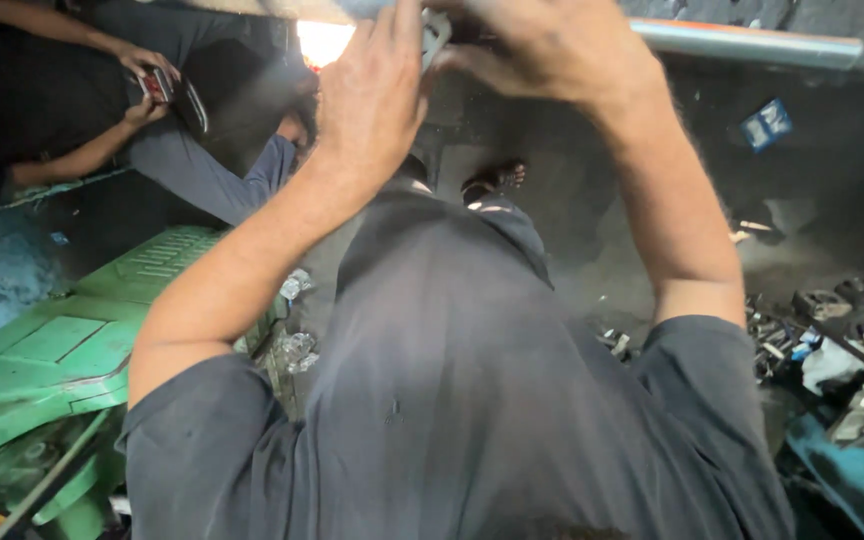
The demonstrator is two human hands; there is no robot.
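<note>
Two hands are raised at the frame's top: the left hand and right hand are closed around a pale object, mostly hidden, beside a metal pipe.

Both hands are raised together: left hand and right hand grip a pale object, a metal pipe just beside the fingers.

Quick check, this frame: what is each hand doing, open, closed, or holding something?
Left hand: raised at the top edge, fingers curled against a pale object; grip cannot be told.
Right hand: raised beside it, fingers bent over the same spot; grip cannot be told.
</note>
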